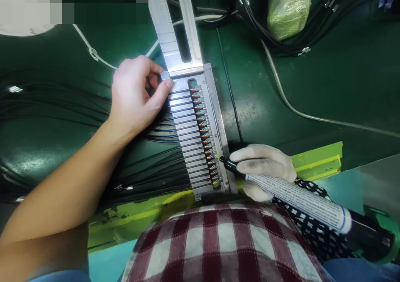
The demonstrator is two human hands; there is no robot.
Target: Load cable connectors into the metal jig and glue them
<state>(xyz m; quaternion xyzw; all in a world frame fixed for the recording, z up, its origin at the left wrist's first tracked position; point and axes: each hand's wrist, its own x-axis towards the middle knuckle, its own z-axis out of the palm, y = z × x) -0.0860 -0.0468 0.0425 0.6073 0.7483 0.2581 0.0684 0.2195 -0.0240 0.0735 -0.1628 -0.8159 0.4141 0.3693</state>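
My left hand [134,94], bare, pinches the upper left corner of a metal fixture [184,127] between thumb and fingers. Across the fixture lie several thin black cables [184,118] side by side. Their ends carry small circuit boards [203,124] with orange and green wires, set in a row along a slot. My right hand [265,165], in a white glove, is closed round a thick pen-shaped tool [296,198] with a white printed label and black ends. Its tip is beside the lower boards; I cannot tell whether it touches them.
A slotted metal plate [192,27] rises beyond the fixture. Cable bundles lie on the green table [250,94] at left and upper right, near a plastic-wrapped bundle [289,11]. A grey cord [281,92] crosses the right side. A yellow-green edge strip [318,161] runs along the front.
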